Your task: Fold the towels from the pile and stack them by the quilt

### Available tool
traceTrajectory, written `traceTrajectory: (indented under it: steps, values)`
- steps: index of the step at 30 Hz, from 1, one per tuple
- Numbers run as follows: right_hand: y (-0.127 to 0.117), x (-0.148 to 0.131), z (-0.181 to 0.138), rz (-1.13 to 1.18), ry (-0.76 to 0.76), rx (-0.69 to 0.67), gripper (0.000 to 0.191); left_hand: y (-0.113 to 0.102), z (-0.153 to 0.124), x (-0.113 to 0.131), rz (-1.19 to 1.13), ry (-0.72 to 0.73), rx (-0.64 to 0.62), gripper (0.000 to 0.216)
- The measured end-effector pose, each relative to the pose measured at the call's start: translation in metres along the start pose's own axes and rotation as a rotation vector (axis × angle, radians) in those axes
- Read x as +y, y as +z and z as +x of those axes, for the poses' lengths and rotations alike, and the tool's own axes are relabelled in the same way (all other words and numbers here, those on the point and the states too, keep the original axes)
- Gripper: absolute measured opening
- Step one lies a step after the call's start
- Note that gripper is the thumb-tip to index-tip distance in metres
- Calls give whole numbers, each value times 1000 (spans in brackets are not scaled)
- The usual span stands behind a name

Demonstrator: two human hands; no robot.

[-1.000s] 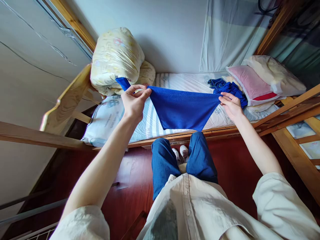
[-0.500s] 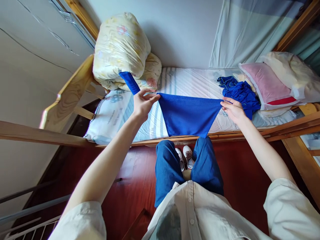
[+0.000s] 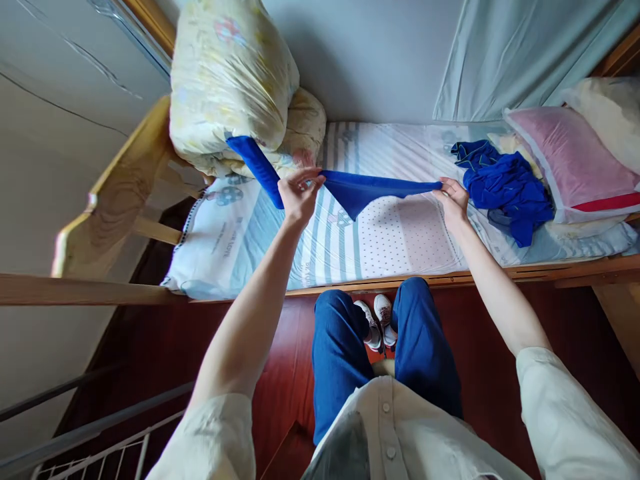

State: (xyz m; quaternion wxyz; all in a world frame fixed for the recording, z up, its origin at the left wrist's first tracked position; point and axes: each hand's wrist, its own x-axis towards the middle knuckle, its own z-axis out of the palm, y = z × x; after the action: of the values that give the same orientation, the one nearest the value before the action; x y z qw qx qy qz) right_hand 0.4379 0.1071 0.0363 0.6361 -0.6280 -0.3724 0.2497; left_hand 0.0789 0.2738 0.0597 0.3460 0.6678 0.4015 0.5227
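Observation:
A blue cloth (image 3: 363,189) is stretched between my two hands above the bed (image 3: 395,247). My left hand (image 3: 300,190) pinches its left corner, and my right hand (image 3: 451,199) pinches the right corner. The cloth's upper edge is drawn fairly straight, while a pointed part hangs down nearer the left hand. Beside my left hand lies a folded blue cloth strip (image 3: 255,167), partly against the rolled quilt (image 3: 233,80). To the right of my right hand is a crumpled pile of blue cloth (image 3: 513,187) on the mattress.
A pink pillow (image 3: 555,157) lies at the right end of the bed. On the left stands a wooden bed end (image 3: 117,193). A pale curtain (image 3: 490,60) hangs at the wall. My knees are at the bed's front rail, above the red floor (image 3: 285,360).
The blue cloth hung down as a wide panel before; now its lower part has swung up and narrowed to a thin band. Both hands keep their corners, and the view has shifted slightly.

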Motion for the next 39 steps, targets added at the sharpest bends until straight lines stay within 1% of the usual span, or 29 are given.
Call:
traceTrajectory:
  steps: [2,4,7,9,11,13,14,16,18,21,25,26,28,30,32,34,37,39]
  values:
    - [-1,23,-24,-44,41,-36,41,-4,-31,-24,79,-33,-29,30]
    - [-1,48,-52,-92,108,-72,37,-4,-70,-48,161,-112,-88,26]
    - [-3,87,-94,-163,238,-92,28,3,-132,-81,264,-304,-205,21]
    - [-5,110,-119,-213,347,-83,23,9,-167,-99,301,-419,-287,19]
    - [-8,127,-139,-250,468,-77,21,14,-194,-114,326,-531,-361,18]
    - [-12,138,-152,-266,567,-84,19,16,-211,-126,336,-663,-404,23]
    - [-14,142,-157,-267,602,-90,17,16,-217,-131,333,-732,-406,27]
    - [-16,147,-161,-263,635,-96,17,16,-223,-139,316,-834,-382,36]
    - [-16,150,-160,-240,649,-68,24,17,-223,-144,296,-876,-346,42]
    - [-14,153,-155,-184,665,-10,37,21,-219,-145,229,-892,-298,47]
    - [-17,153,-151,-84,674,26,45,19,-213,-143,101,-882,-243,56]
    - [-21,152,-151,-61,672,33,46,15,-212,-143,68,-875,-249,57]
    - [-29,151,-153,-47,672,25,48,7,-212,-142,18,-868,-302,58]
    - [-39,149,-158,-77,685,-26,49,-2,-214,-141,9,-887,-392,58]
    - [-45,146,-164,-124,706,-106,47,-6,-216,-140,17,-928,-474,58]
    - [-46,144,-169,-153,712,-172,47,-4,-218,-139,26,-964,-510,59]
    - [-42,140,-172,-168,682,-223,48,6,-219,-138,72,-964,-497,59]
    - [-39,138,-171,-174,668,-240,50,13,-216,-138,137,-939,-480,54]
